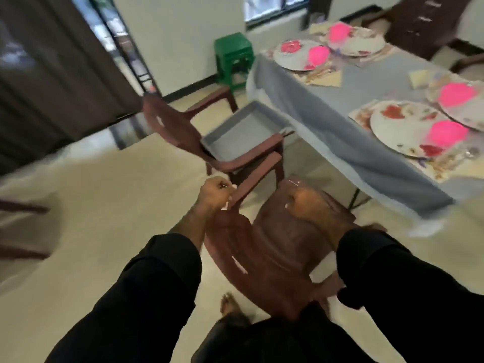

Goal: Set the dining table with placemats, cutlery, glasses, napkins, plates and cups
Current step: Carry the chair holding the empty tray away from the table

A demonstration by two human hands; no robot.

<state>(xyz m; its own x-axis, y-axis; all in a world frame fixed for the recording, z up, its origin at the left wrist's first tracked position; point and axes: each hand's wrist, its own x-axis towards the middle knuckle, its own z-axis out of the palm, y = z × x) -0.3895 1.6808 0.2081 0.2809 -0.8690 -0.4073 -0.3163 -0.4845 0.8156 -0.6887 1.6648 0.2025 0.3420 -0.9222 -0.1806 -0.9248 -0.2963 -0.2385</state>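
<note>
Two hands grasp one brown plastic armchair (282, 247) at 6 o'clock. Left hand (216, 193) is clenched around the chair's left armrest; right hand (305, 203) is curled over the front edge of the seat region, though motion blur hides the exact finger placement. Both arms wear black sleeves.

One second brown armchair (183, 132) stands at 11 o'clock from the held chair, near it but apart, and carries one grey tray (235, 132) on its seat.

One dining table (340, 106), covered by a grey cloth, occupies the 1 to 3 o'clock zone. Four plates are visible on it: two at the far end (290, 57) (364, 43) and two at the near end (400, 127) (468, 113). Five bright pink items, blurred beyond identification, sit on or beside the plates; one example (447, 132) rests on the nearest plate. Placemats (362, 113) lie beneath the plates; their count cannot be told.

One green plastic stool (233, 58) stands at 12 o'clock against the wall, just beyond the table's far corner. One dark curtain (49, 74) hangs at 10 o'clock.
</note>
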